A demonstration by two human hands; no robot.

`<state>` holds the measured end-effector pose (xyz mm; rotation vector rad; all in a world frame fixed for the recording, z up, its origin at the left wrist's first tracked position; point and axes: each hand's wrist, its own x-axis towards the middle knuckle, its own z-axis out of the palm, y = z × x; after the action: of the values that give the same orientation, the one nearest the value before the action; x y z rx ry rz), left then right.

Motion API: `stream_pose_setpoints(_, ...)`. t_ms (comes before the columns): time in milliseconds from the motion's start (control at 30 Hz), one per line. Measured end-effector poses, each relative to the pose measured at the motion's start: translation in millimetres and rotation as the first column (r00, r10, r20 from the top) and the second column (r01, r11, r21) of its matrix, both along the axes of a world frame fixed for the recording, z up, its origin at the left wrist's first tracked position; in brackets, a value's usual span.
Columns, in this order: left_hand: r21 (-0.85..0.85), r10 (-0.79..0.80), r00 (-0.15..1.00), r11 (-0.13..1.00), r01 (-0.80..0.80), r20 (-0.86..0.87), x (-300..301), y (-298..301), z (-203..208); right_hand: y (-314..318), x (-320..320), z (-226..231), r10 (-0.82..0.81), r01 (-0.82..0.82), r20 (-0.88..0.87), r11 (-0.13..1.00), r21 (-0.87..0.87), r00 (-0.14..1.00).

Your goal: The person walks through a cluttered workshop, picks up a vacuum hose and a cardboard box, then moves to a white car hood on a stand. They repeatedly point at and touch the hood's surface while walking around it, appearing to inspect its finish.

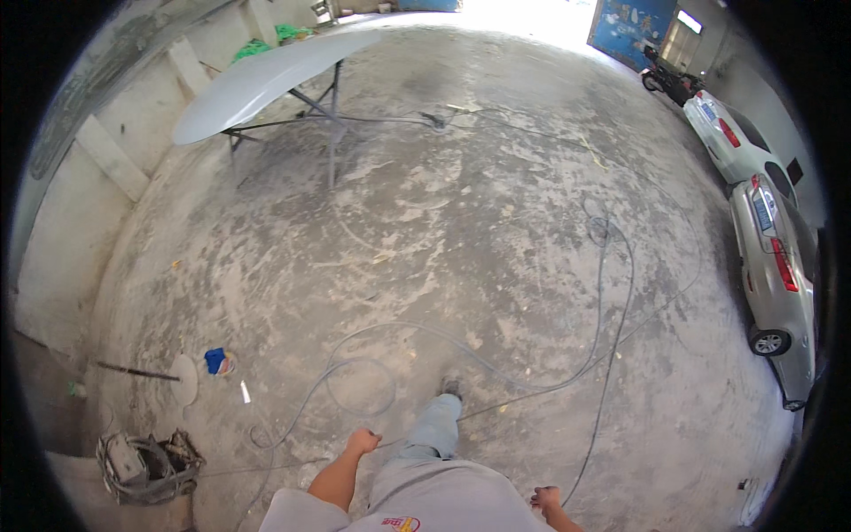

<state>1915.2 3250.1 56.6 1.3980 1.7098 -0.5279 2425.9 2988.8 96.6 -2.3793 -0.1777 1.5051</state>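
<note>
Currently, note panel point(266, 82) already on stand point(332, 160), hose point(532, 388) lying loose; see left hand point(362, 441) and right hand point(545, 497) half-curled, cannot tell if gripping.

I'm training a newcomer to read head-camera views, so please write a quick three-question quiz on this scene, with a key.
1. Short answer: What does the curved silver-grey panel rest on?
2. True or false: The motorcycle stands between the nearer car and the farther car.
3. Multiple choice: Which of the person's hands is closer to the small wheeled machine at lower left? A) left hand; B) right hand.

Key:
1. A dark crossed-leg stand.
2. False: the motorcycle stands beyond both the nearer car and the farther car.
3. A.
</note>
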Motion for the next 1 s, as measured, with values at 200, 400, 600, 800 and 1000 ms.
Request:
stream_pose_setpoints(200, 0.328, -0.001, 0.964, 0.94, -0.09, 0.266, 130, 244, 53, 171, 30, 35, -0.053, 0.038, 0.069, 0.979, 0.202, 0.996)
stream_pose_setpoints(400, 0.409, -0.029, 0.764, 0.858, -0.312, 0.644, 209, 398, 144, 345, 41, 35, -0.051, 0.051, -0.003, 0.989, 0.138, 0.999)
stream_pose_setpoints(600, 0.444, 0.115, 0.923, 0.85, -0.283, 0.367, 148, 449, 87, 511, 74, -5, 0.145, -0.137, -0.069, 0.985, 0.101, 0.987)
stream_pose_setpoints(800, 0.21, 0.358, 0.877, 0.93, -0.303, -0.322, 34, 387, 26, 719, 135, -43, 0.218, -0.213, -0.126, 0.976, 0.052, 0.968)
stream_pose_setpoints(1000, 0.193, 0.613, 0.79, 0.778, -0.598, -0.023, 73, 470, 44, 1025, 162, -21, 0.64, -0.661, 0.175, 0.698, 0.274, 0.748)
